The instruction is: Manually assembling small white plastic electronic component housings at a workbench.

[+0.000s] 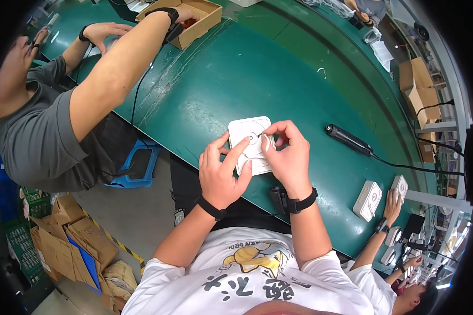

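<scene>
Here are the hands: the left hand (220, 170) spans the left side of a white device (260, 167), index and thumb tips on its face, the other fingers along its side. Whether those grip underneath, I cannot tell; the spread looks meant to steady it. The right hand (289, 152) comes in from the opposite side, thumb and index pinched on a small dark piece (259, 135) beside the device's round centre. A fingertip pinch suits something that tiny, and both hands meeting there suggests close work. The device itself lies face up on the green worktop (205, 100), just in from its near edge, probably to spare the arms a long reach.

Moving out, a black cylindrical tool (349, 140) rests on its side to the right, well in from the near edge, its cable running off rightward; that spot seems handy for the right hand yet out of its way. Farther right on the worktop sits another white unit (368, 200), and just past it a neighbour's hand (392, 207) touches one more, a similar white box (400, 187). Over to the left, a co-worker's forearm reaches into an open cardboard box (207, 27) near the worktop's far left end, its open top apparently leaving the contents within reach.
</scene>
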